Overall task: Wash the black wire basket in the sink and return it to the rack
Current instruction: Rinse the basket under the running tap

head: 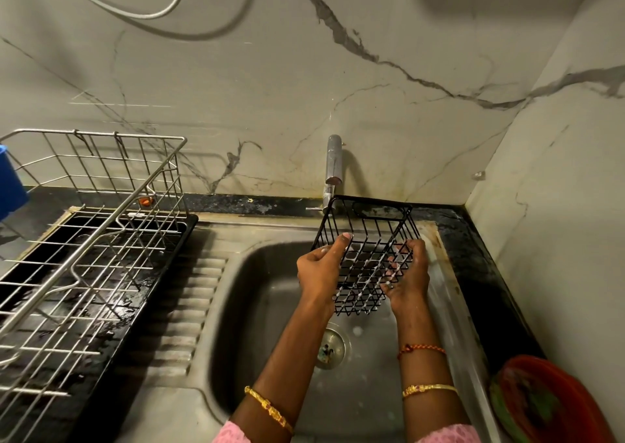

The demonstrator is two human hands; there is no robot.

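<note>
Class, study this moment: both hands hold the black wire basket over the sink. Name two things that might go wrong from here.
1. White suds cling to the black wire basket; the left hand or right hand might lose its grip, dropping it into the sink.
2. The tap stands close behind; the basket's rim may knock it.

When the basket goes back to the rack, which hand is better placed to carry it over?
Probably the left hand. It grips the basket on the side nearer the rack, which stands left of the sink. The right hand holds the far side.
</note>
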